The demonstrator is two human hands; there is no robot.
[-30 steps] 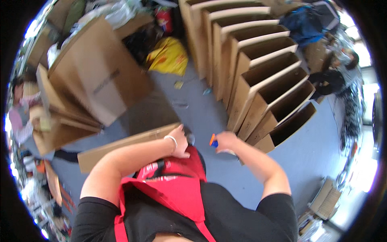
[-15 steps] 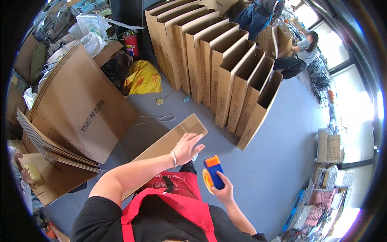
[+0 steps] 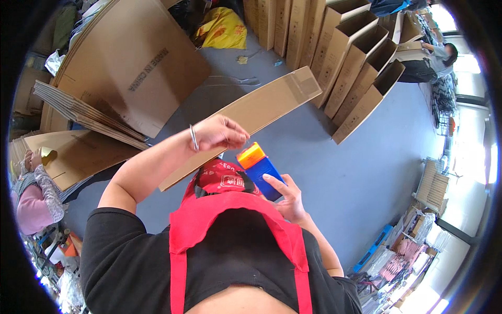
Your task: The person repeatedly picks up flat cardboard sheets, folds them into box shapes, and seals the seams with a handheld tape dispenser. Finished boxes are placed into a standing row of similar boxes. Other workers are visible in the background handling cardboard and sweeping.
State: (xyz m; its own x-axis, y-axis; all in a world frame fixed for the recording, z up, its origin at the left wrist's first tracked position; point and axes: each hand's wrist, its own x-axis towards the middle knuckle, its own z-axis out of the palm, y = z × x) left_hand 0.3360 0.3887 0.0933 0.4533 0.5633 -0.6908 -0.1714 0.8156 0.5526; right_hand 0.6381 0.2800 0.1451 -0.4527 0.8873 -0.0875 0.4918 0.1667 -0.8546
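My right hand (image 3: 290, 198) grips a blue tape dispenser (image 3: 266, 177) with an orange front end, held above my red apron (image 3: 230, 206). Just beside that orange end is my left hand (image 3: 222, 133), its fingers drawn together in a pinch. Whether tape is between the fingertips is too small to tell. Behind both hands a long, narrow cardboard box (image 3: 261, 112) slants up to the right, partly covered by my left forearm. A darker patch that looks like tape lies across its far right end.
A row of upright narrow cartons (image 3: 361, 68) stands at the back right. Large flat cardboard sheets (image 3: 130, 68) lean at left, near a yellow bag (image 3: 225, 30). One co-worker (image 3: 434, 63) bends at far right; another person's hands (image 3: 34, 159) show at the left edge. Wrapped bundles (image 3: 402, 256) lie lower right.
My left hand has gone from spread over the box's end to pinched beside the dispenser. The dispenser is turned with its orange end toward that hand. The whole view has shifted.
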